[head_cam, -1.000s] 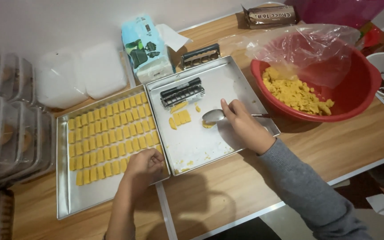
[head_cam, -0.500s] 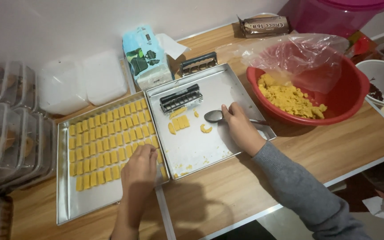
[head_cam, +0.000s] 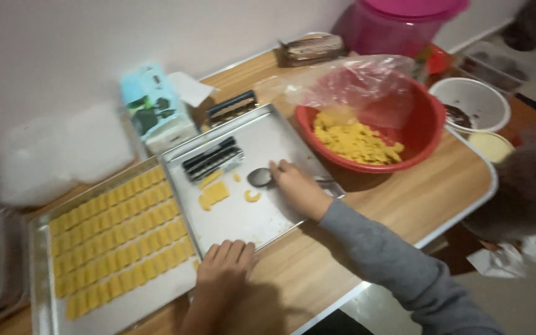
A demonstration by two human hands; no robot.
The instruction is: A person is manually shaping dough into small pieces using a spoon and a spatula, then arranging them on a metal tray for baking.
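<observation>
Since the earlier frame, the left hand [head_cam: 226, 265] has been sliding off the rows of yellow dough pieces [head_cam: 119, 239] and is now lying palm down, fingers loosely spread and gripping nothing, at the near edge where the two baking trays meet, its forearm coming straight up from the bottom of the view. Meanwhile the right hand [head_cam: 298, 189] is staying on the metal spoon [head_cam: 260, 178], reaching in from the lower right in a grey sleeve [head_cam: 398, 267], with fingers curled over the handle. That spoon is lying flat on the emptier tray [head_cam: 268, 133], its long axis running left to right, its bowl pointing left toward a few loose dough bits [head_cam: 216, 192]. A dark ridged cutter [head_cam: 213, 159] is resting farther back on this tray, and a red bowl [head_cam: 426, 124] of yellow dough is standing just beside the tray's right edge.
</observation>
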